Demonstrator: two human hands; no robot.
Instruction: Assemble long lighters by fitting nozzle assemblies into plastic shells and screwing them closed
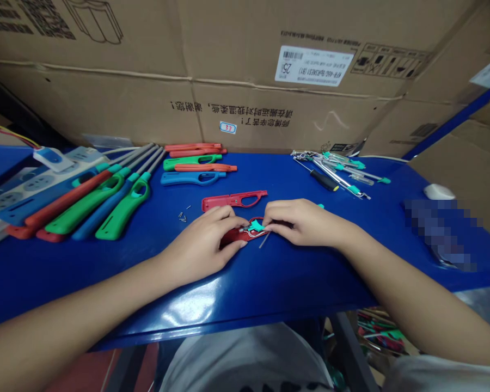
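My left hand [206, 239] and my right hand [300, 220] meet over the middle of the blue table [269, 283]. Between them lies a red lighter handle shell [234, 235] with a teal trigger piece [256, 225] and thin wire parts on it. My left fingers pinch the red shell from the left. My right fingers are closed on the teal piece and the metal tube behind it. A second red handle shell [233, 200] lies just beyond my hands. A few small screws [182, 216] lie to the left of it.
Assembled long lighters [102, 201] in green, blue and red lie at the left beside a power strip [20, 188]. Loose handle shells [196, 162] are stacked at the back, metal tube assemblies and a screwdriver [335, 173] at the back right. Cardboard boxes [245, 71] wall the rear.
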